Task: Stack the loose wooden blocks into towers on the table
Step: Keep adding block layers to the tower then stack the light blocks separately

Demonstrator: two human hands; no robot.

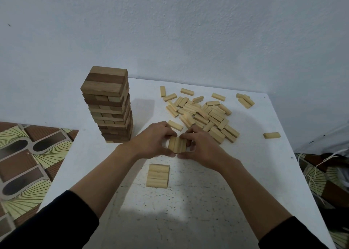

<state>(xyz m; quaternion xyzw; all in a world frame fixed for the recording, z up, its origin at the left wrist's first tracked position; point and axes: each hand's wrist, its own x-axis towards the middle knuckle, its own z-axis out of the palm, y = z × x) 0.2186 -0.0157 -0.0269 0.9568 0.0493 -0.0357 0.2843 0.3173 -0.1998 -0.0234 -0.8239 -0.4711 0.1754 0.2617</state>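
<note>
While left hand [151,141] and right hand [200,146] squeezed three blocks [177,144] together, surely squaring a layer, another trio [157,175] lay nearer the wrists.

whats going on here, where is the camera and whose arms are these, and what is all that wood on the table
There is no machine here. These are a person's two bare arms, filmed by a single camera worn on their head that looks forward and down, which is why the arms come in from the bottom edge.

On the white table, at the far left, stands a tall tower of brown and pale wooden blocks. To its right lies a pile of loose pale blocks, with a single block off on its own further right. Nearer the person lies a flat row of blocks, side by side.

The left hand and right hand together hold a small set of pale blocks, pinched between their fingers from both sides. I cannot tell whether it rests on the table.
</note>
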